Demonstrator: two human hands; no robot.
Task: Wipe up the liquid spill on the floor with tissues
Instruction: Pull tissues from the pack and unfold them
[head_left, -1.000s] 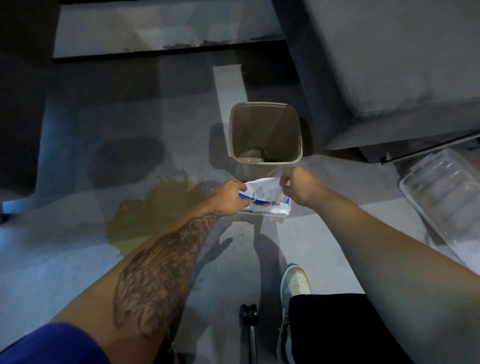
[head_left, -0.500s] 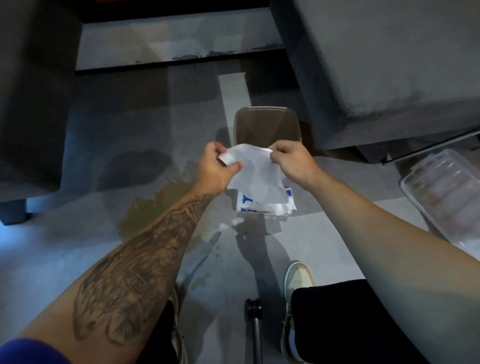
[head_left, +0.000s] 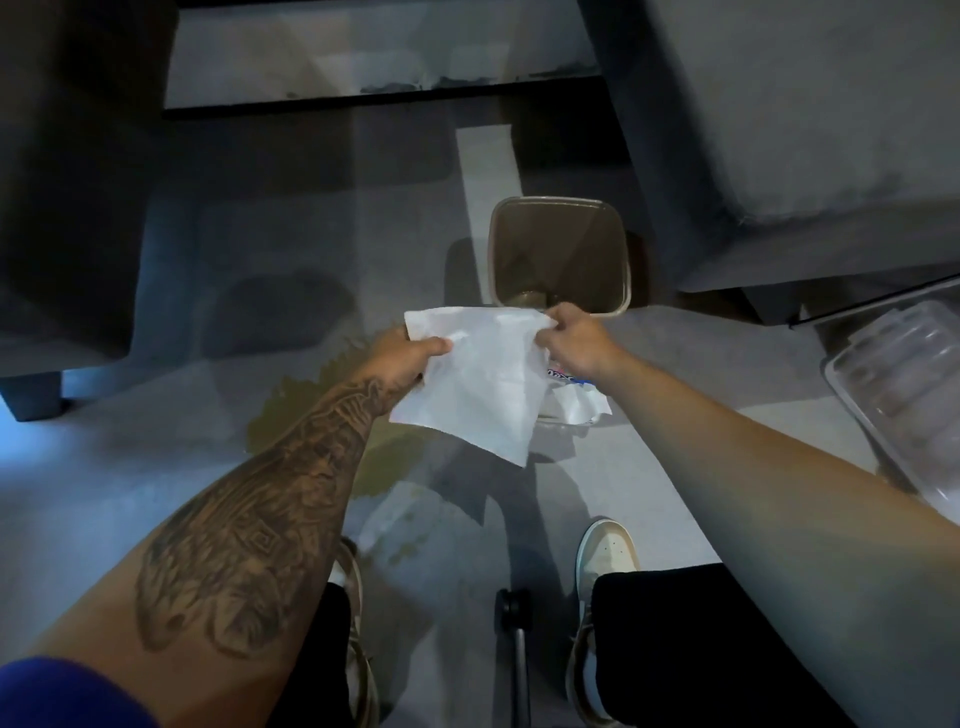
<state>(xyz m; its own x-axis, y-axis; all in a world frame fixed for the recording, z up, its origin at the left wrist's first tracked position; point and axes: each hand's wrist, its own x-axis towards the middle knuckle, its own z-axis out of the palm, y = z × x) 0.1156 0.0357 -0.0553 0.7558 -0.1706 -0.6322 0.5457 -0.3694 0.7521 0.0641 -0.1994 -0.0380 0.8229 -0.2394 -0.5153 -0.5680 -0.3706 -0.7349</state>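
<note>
left hand (head_left: 400, 358): thumb over curled fingers, pinching the top left corner of one white tissue (head_left: 483, 384).
right hand (head_left: 576, 338): fingertips pinching its top right edge.
tissue: spread, hanging above the floor.
tissue pack (head_left: 579, 408): one, on the floor beneath.
spill (head_left: 291, 410): one yellowish puddle, left of the tissue.
bin (head_left: 587, 244): one, just beyond the hands.
shoes (head_left: 605, 545): two.

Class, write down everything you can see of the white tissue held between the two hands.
The white paper tissue is a thin, creased sheet, opened out and unstained. It hangs above the grey floor: the left hand pinches its upper left corner, the right hand its upper right. Its lower corner droops free, partly hiding the blue-printed tissue pack behind.
</note>
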